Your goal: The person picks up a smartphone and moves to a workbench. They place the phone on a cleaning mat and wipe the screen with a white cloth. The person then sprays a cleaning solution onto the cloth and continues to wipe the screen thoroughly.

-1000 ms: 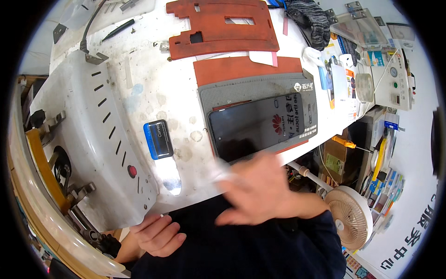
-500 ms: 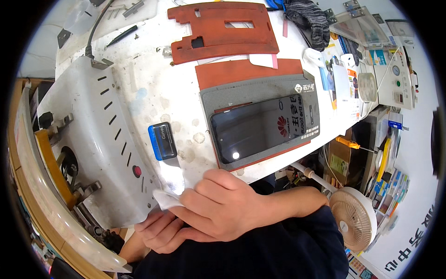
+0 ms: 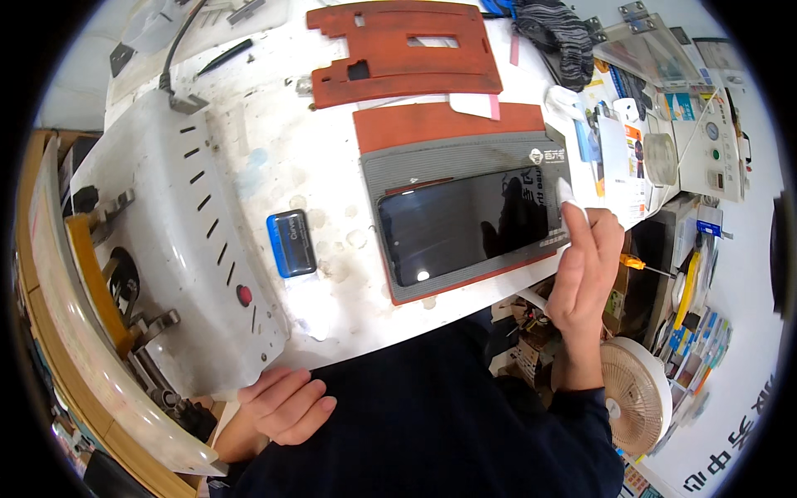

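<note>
My right hand (image 3: 585, 261) is raised at the right end of a black smartphone (image 3: 448, 228), its fingers closed on a white wipe (image 3: 566, 192). The phone lies screen up on a grey mat (image 3: 378, 178) with a reddish-brown layer under it; the hand's dark reflection shows in the glass. Down by the table's front edge, my left hand (image 3: 286, 407) is curled beside the lower corner of a grey metal machine (image 3: 199, 315), with nothing visible in its fingers. A small blue and black box (image 3: 291, 243) stands between the machine and the mat.
Beyond the mat lies a reddish-brown pad (image 3: 390, 70) with cut-outs. A striped knitted glove (image 3: 569, 41), papers and a roll of clear tape (image 3: 661, 159) crowd the right side. A black pen-like tool (image 3: 224, 56) lies far left. A fan (image 3: 635, 394) stands below the table's right edge.
My hands have parted. The right hand has swung up and right to the phone's end, taking the white wipe along; the left has stayed near the machine's corner.
</note>
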Available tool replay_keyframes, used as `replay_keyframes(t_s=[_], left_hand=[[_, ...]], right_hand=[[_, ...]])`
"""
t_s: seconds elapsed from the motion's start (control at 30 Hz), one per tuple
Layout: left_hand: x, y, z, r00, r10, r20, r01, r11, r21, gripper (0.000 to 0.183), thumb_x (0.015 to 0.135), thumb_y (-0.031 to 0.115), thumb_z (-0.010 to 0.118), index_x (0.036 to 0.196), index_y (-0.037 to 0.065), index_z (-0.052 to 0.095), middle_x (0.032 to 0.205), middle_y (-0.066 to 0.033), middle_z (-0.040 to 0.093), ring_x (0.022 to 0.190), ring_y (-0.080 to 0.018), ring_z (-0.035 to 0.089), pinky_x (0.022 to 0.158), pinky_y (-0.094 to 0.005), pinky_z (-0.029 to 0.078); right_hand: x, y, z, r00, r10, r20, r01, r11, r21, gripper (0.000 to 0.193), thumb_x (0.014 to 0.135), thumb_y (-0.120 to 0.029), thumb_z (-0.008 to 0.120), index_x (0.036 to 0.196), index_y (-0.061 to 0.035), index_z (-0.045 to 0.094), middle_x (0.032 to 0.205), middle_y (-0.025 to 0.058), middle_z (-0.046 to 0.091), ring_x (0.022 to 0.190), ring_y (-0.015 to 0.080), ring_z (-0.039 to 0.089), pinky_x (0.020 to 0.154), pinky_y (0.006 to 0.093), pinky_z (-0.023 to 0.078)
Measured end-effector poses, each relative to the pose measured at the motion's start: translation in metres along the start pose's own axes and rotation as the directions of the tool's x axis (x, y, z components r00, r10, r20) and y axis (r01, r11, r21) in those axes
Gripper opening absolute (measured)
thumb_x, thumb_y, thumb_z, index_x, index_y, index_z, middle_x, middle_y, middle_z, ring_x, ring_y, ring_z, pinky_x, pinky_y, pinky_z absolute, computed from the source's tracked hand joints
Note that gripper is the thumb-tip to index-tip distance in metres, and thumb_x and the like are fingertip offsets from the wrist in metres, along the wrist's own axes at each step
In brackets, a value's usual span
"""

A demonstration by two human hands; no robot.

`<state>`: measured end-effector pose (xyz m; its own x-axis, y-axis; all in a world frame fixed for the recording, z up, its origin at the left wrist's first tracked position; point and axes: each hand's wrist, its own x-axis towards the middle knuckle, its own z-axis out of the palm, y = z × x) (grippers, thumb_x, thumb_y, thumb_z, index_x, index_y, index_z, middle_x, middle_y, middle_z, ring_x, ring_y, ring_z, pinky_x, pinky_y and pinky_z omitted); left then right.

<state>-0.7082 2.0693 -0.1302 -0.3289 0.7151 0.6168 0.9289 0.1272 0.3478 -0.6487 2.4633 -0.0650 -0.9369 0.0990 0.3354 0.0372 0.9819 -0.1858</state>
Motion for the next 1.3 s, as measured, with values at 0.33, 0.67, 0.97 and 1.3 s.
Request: replay_keyframes(t_s=[0.33,0.67,0.97,1.3], left_hand=[[-0.003,0.001,0.002,1.0,-0.002,0.006,0.002,0.999,0.047,0.021,0.098,0.019,0.059,0.119,0.018,0.062,0.099,0.0023,0.07,0.088,-0.017,0.065,0.078,-0.0296,0.051],[-0.003,0.005,0.013,0.995,-0.055,-0.079,0.066,0.985,0.157,0.027,0.101,0.015,0.05,0.128,0.018,0.051,0.092,0.0055,0.072,0.081,-0.015,0.063,0.075,-0.0304,0.05],[-0.008,0.008,0.008,0.998,-0.065,0.003,0.064,0.984,0.169,0.03,0.102,0.013,0.046,0.132,0.015,0.043,0.091,0.0018,0.069,0.082,-0.0186,0.065,0.087,-0.0406,0.049],[-0.006,0.003,0.003,1.0,-0.02,0.006,0.019,0.99,0.141,0.023,0.101,0.021,0.054,0.124,0.018,0.055,0.096,0.0062,0.074,0.087,-0.0153,0.062,0.081,-0.031,0.049]], right_hand=[[-0.004,0.055,-0.002,0.996,0.075,-0.051,-0.067,0.988,0.138,0.046,0.099,-0.029,0.044,0.114,0.0074,0.067,0.095,0.0173,0.057,0.086,0.0314,0.05,0.08,0.0408,0.039],[0.016,0.071,0.009,0.964,-0.254,0.08,0.241,0.96,0.142,0.054,0.098,-0.042,0.042,0.112,0.0015,0.07,0.094,0.0125,0.058,0.083,0.0308,0.051,0.079,0.044,0.038],[0.021,0.048,-0.001,0.926,-0.278,0.257,0.303,0.951,-0.064,0.078,0.095,-0.071,0.039,0.115,-0.0031,0.071,0.099,0.0088,0.057,0.087,0.0275,0.052,0.087,0.0441,0.037],[0.032,0.001,0.002,0.89,-0.278,0.363,0.325,0.943,-0.075,0.077,0.09,-0.071,0.048,0.115,-0.0012,0.068,0.102,0.0095,0.055,0.088,0.0272,0.052,0.092,0.0443,0.036]])
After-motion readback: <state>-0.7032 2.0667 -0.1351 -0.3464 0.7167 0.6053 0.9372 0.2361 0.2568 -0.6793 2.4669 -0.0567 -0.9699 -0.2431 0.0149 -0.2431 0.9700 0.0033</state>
